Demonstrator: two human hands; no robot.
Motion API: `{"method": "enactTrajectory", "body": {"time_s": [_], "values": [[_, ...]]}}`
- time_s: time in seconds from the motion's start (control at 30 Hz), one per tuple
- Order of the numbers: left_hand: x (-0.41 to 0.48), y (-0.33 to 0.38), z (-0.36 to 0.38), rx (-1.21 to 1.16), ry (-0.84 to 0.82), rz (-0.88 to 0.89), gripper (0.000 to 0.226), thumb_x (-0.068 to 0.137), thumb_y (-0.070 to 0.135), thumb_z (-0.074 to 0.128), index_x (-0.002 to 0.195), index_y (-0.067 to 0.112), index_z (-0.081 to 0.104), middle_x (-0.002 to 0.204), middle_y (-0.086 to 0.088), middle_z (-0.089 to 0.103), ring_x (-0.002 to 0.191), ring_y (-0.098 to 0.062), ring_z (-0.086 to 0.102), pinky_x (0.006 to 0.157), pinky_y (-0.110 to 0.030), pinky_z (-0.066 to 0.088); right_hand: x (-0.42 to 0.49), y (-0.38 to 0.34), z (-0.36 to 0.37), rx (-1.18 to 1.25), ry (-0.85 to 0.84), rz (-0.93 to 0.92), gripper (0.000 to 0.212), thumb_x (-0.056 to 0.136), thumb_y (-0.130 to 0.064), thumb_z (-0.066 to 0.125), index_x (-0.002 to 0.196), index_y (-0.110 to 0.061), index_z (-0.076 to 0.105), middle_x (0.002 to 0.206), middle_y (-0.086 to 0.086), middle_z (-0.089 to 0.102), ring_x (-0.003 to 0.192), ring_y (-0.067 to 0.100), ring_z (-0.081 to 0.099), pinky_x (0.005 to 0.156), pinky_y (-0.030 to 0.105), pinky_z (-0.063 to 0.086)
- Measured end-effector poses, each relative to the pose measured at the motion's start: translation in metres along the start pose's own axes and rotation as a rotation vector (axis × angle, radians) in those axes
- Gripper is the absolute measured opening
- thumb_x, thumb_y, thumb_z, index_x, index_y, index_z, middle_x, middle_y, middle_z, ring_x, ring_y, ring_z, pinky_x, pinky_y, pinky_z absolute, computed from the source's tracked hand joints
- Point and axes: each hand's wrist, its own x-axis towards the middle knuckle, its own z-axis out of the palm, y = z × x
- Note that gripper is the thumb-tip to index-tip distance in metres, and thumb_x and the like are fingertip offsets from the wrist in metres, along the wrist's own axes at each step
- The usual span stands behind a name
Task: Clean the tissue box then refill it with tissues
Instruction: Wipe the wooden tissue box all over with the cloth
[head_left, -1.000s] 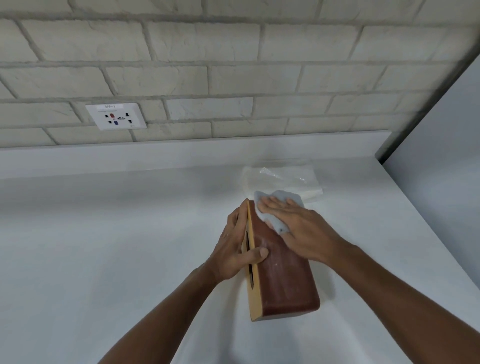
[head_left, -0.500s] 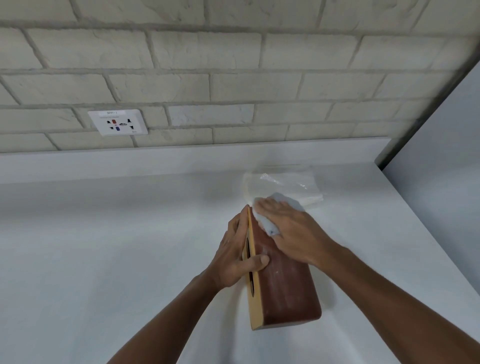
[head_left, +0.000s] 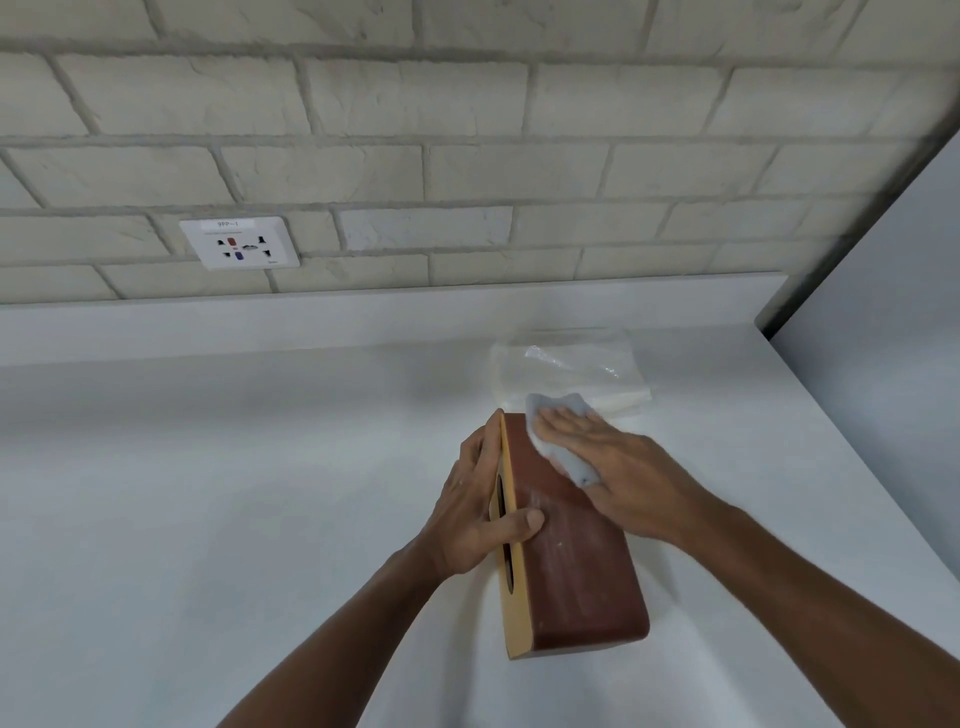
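Note:
A reddish-brown tissue box (head_left: 576, 577) lies on its side on the white counter (head_left: 208, 493), its tan slotted lid facing left. My left hand (head_left: 480, 512) grips the lid edge, thumb over the brown side. My right hand (head_left: 613, 467) presses a pale blue-white cloth (head_left: 558, 431) flat on the far end of the box's upward face. A clear plastic pack of tissues (head_left: 571, 369) lies just behind the box.
A brick wall with a white socket plate (head_left: 239, 243) runs along the back above a low counter ledge. A grey panel (head_left: 883, 312) closes the right side. The counter's right edge runs diagonally near my right forearm.
My right hand has slid the cloth a little along the box's far end. The left hand keeps the same grip, and the box has barely moved.

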Motion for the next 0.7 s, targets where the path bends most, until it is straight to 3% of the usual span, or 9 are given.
{"method": "enactTrajectory", "body": {"time_s": [0.1,0.2,0.27,0.33,0.4,0.47,0.57,0.7], "values": [[0.000,0.002,0.001,-0.003,0.004,0.002,0.093,0.078,0.092,0.050,0.150,0.073,-0.004,0.159,0.037,0.020,0.153,-0.001,0.015,0.117,-0.020,0.020,0.011,-0.008,-0.003,-0.004,0.077,0.073,0.065,0.092,-0.009,0.042,0.153,-0.025,0.027,0.160,-0.009,0.024,0.145,-0.002,0.014,0.118,0.031,0.027],[0.001,-0.001,0.001,-0.009,0.008,0.010,0.096,0.078,0.087,0.054,0.155,0.067,0.000,0.159,0.038,0.020,0.152,-0.001,0.016,0.119,-0.026,0.025,0.010,-0.026,0.008,-0.024,0.007,-0.026,0.070,0.086,-0.011,0.037,0.154,-0.019,0.024,0.161,-0.006,0.019,0.148,0.003,0.011,0.122,0.025,0.010],[0.001,-0.002,0.001,0.008,0.005,0.010,0.100,0.076,0.092,0.051,0.157,0.063,-0.002,0.160,0.038,0.018,0.153,-0.002,0.015,0.122,-0.029,0.025,-0.005,-0.015,0.008,-0.020,-0.056,-0.083,0.071,0.083,-0.018,0.031,0.153,-0.024,0.021,0.160,-0.010,0.016,0.148,-0.001,0.009,0.122,0.023,0.006],[0.000,0.001,0.000,0.007,0.004,0.001,0.093,0.075,0.096,0.048,0.148,0.075,-0.006,0.154,0.047,0.016,0.151,0.005,0.014,0.118,-0.019,0.021,-0.008,0.004,0.001,-0.009,-0.011,-0.034,0.068,0.086,-0.022,0.029,0.153,-0.031,0.022,0.160,-0.014,0.018,0.146,-0.004,0.010,0.122,0.026,0.015],[-0.001,0.004,0.000,-0.002,0.009,-0.009,0.090,0.075,0.095,0.048,0.145,0.078,-0.005,0.151,0.047,0.018,0.151,0.006,0.014,0.115,-0.015,0.020,0.001,0.004,-0.003,-0.005,0.061,0.045,0.064,0.093,-0.014,0.038,0.153,-0.030,0.026,0.160,-0.013,0.021,0.144,-0.005,0.010,0.120,0.029,0.023],[0.000,0.004,0.001,-0.001,0.012,0.000,0.093,0.078,0.091,0.052,0.150,0.072,-0.004,0.156,0.042,0.019,0.152,0.001,0.015,0.118,-0.020,0.022,0.013,-0.013,0.002,0.003,0.074,0.055,0.064,0.093,-0.007,0.043,0.153,-0.023,0.029,0.160,-0.007,0.024,0.140,-0.006,0.010,0.120,0.025,0.018],[0.000,-0.003,0.001,0.024,0.008,0.002,0.098,0.080,0.078,0.057,0.158,0.058,0.001,0.161,0.032,0.022,0.154,-0.009,0.019,0.124,-0.038,0.029,0.006,-0.023,0.011,-0.007,-0.033,-0.073,0.070,0.085,-0.013,0.037,0.153,-0.020,0.023,0.161,-0.006,0.020,0.147,-0.001,0.007,0.122,0.027,0.008],[0.000,-0.002,0.001,0.021,0.004,-0.003,0.095,0.080,0.085,0.054,0.156,0.062,0.001,0.159,0.035,0.022,0.153,-0.008,0.019,0.123,-0.035,0.027,-0.010,0.001,0.000,-0.008,-0.033,-0.050,0.069,0.082,-0.023,0.030,0.150,-0.031,0.021,0.158,-0.017,0.018,0.145,-0.008,0.008,0.122,0.028,0.015]]}}
